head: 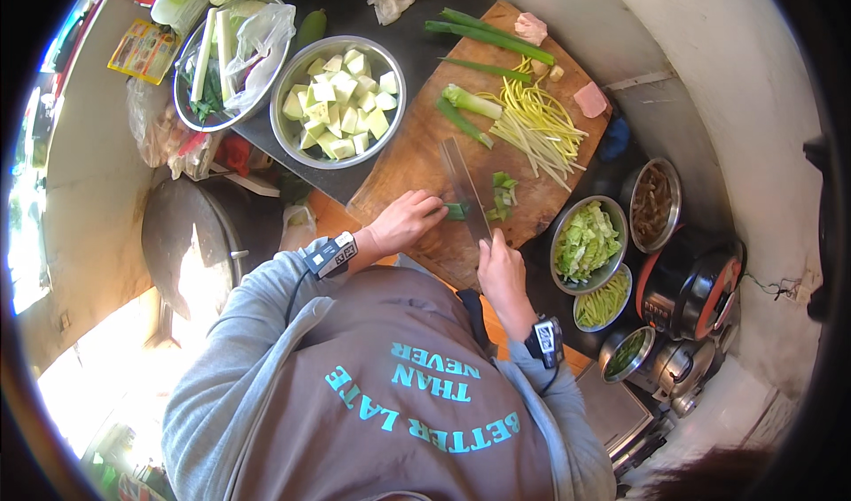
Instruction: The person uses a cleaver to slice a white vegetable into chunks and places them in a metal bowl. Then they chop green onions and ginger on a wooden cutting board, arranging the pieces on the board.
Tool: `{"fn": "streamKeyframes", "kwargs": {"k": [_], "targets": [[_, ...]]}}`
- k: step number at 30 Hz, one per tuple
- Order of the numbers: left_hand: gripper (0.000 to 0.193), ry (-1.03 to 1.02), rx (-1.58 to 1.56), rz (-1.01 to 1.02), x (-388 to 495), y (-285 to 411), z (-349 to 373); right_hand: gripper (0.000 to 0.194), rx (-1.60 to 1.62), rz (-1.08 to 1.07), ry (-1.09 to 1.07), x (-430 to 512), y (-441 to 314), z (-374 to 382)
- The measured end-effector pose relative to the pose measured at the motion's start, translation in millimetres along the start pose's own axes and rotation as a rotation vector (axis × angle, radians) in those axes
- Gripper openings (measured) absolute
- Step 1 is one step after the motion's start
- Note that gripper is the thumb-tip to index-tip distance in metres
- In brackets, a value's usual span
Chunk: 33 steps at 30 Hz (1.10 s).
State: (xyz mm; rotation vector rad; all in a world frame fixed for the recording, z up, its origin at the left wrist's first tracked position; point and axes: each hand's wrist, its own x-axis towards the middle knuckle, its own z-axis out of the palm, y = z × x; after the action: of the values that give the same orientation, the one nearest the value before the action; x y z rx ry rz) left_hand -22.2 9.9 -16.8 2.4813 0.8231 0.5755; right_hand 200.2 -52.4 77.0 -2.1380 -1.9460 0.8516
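Observation:
My left hand [407, 223] presses a green scallion stalk [455, 212] onto the wooden cutting board [405, 155], fingertips close to the blade. Gripped by its handle in my right hand [503, 271], a cleaver [465, 188] stands on edge across the stalk's end. Cut scallion pieces [502, 196] lie just right of the blade. Farther up the board are yellow garlic chives [535, 118], a thick pale-green stalk [471, 100], longer scallion lengths [495, 35] and two pink pieces of meat [590, 100].
A steel bowl of pale-green vegetable chunks [339, 102] stands left of the board, beside a bowl with stalks and a plastic bag [259, 55]. On the right are bowls of chopped cabbage [588, 241], green strips [602, 305] and brown food [655, 202], near a black-and-red cooker [685, 281].

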Motion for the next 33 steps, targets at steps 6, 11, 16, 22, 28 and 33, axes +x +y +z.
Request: {"fn": "streamKeyframes", "kwargs": {"k": [6, 11, 16, 22, 28, 33], "targets": [[0.048, 0.029, 0.019, -0.04, -10.2, 1.4, -7.0, 0.026, 0.036, -0.018, 0.059, 7.8, 6.7, -2.8], [0.046, -0.012, -0.014, -0.016, -2.5, -1.2, 0.9, 0.027, 0.065, 0.006, -0.01, -12.2, 9.4, -14.7], [0.045, 0.009, -0.016, -0.001, -0.1, -3.6, 2.9, 0.026, -0.01, -0.012, 0.008, -0.8, -0.4, -0.8], [0.045, 0.039, 0.009, -0.042, -9.5, 3.3, -5.7, 0.025, 0.039, -0.038, 0.061, 11.8, 1.5, -0.4], [0.043, 0.045, -0.003, 0.008, -3.0, -1.4, 2.3, 0.025, 0.069, -0.007, 0.009, -12.6, 4.6, -11.9], [0.04, 0.068, -0.031, 0.002, -3.6, -2.5, 5.3, 0.023, 0.013, -0.043, 0.027, 4.2, -4.9, 6.5]]}}
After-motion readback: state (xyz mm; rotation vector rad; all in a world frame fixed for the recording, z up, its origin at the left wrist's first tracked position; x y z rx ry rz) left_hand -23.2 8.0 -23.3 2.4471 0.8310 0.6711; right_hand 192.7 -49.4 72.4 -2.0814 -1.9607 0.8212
